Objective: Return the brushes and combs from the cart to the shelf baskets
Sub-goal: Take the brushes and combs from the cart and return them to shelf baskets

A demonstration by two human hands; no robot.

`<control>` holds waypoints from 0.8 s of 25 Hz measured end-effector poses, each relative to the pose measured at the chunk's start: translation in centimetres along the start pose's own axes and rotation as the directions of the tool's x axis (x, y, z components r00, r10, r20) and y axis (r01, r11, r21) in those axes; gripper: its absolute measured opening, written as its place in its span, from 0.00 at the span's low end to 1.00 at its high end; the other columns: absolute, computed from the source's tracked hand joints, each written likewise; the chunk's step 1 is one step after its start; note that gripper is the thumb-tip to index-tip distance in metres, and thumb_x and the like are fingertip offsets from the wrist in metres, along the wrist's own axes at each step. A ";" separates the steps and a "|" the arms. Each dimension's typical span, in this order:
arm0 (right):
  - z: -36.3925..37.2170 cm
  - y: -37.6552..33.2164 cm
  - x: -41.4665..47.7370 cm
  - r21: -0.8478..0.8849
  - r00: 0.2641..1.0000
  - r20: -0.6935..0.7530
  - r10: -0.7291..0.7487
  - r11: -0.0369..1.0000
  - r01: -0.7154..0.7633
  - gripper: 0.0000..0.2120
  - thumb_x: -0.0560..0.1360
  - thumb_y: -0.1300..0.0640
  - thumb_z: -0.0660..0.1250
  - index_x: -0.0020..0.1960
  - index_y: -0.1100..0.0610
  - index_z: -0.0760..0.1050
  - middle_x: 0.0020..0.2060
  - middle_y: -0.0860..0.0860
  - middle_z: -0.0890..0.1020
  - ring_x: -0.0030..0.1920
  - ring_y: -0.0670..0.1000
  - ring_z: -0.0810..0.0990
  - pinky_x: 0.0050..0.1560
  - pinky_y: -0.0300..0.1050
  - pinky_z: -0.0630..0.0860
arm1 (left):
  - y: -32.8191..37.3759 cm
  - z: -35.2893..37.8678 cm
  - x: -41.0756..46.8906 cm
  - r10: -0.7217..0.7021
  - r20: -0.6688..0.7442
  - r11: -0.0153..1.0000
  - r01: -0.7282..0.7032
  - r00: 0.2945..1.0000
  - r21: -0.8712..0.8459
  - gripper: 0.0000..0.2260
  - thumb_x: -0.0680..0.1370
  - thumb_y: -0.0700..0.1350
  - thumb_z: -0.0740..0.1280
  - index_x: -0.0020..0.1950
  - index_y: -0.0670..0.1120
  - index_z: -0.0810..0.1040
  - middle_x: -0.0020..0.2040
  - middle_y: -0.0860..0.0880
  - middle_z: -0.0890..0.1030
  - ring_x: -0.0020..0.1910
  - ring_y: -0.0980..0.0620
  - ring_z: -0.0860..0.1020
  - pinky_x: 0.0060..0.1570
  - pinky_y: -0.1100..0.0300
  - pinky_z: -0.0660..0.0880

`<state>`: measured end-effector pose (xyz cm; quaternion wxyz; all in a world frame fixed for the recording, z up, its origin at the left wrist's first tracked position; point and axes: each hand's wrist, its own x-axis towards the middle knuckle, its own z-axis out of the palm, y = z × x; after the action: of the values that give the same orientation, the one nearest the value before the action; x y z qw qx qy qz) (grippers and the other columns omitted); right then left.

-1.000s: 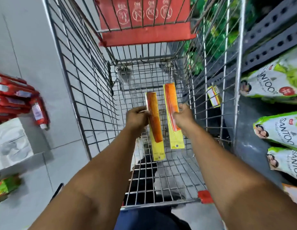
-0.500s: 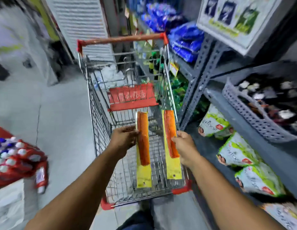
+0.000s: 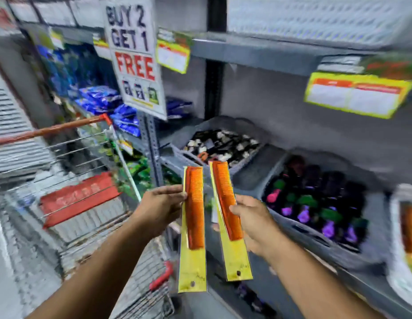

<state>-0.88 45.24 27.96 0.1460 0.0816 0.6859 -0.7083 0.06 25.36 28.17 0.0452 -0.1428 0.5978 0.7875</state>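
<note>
My left hand (image 3: 162,207) grips an orange comb on a yellow card (image 3: 194,229) by its left edge. My right hand (image 3: 254,223) grips a second orange comb on a yellow card (image 3: 228,215) by its right edge. Both combs are held upright, side by side, in front of the grey shelf. Behind them a grey basket (image 3: 177,155) holds dark and white items. To the right, another grey basket (image 3: 299,229) holds dark brushes with purple, green and pink parts. A white basket (image 3: 395,226) at the far right holds orange combs. The wire cart (image 3: 90,210) stands at the left.
A "BUY 2 GET 1 FREE" sign (image 3: 133,56) hangs from the upper shelf. Yellow price tags (image 3: 357,95) line the shelf edge. Blue packets (image 3: 101,97) and green packets (image 3: 138,169) fill the shelves beyond the cart. The view is blurred by motion.
Both hands lifted the two combs out of the cart and carried them right, toward the shelf baskets. The view swung up from the cart floor to the shelf.
</note>
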 end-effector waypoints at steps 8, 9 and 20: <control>-16.8 -1.5 -8.0 0.039 0.937 -0.346 -0.044 0.997 0.061 0.12 0.75 0.66 0.59 0.47 0.57 0.80 0.39 0.53 0.85 0.38 0.53 0.82 0.39 0.46 0.78 | -1.3 18.7 1.4 -0.088 0.354 0.996 0.079 0.931 0.040 0.10 0.75 0.32 0.67 0.39 0.44 0.84 0.33 0.47 0.85 0.29 0.53 0.82 0.32 0.62 0.80; -18.7 -1.3 -8.7 0.060 0.914 -0.403 -0.045 0.995 0.075 0.11 0.75 0.66 0.59 0.45 0.56 0.80 0.37 0.50 0.85 0.37 0.49 0.82 0.37 0.42 0.78 | -1.7 20.9 1.6 -0.112 0.376 0.994 0.101 0.920 0.048 0.09 0.74 0.32 0.67 0.41 0.44 0.84 0.35 0.46 0.85 0.30 0.52 0.82 0.33 0.60 0.81; -33.4 -1.2 -13.7 0.068 0.589 -0.806 -0.054 0.981 0.183 0.17 0.72 0.72 0.59 0.51 0.57 0.80 0.46 0.55 0.82 0.44 0.57 0.81 0.43 0.48 0.75 | -7.0 43.1 0.0 -0.250 0.601 0.965 0.144 0.759 0.218 0.11 0.75 0.29 0.63 0.41 0.45 0.76 0.37 0.46 0.80 0.33 0.51 0.77 0.36 0.57 0.77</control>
<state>8.85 79.85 31.92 -0.2307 0.3548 0.6292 -0.6519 -5.62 68.45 32.19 0.3343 0.0675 0.5912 0.7309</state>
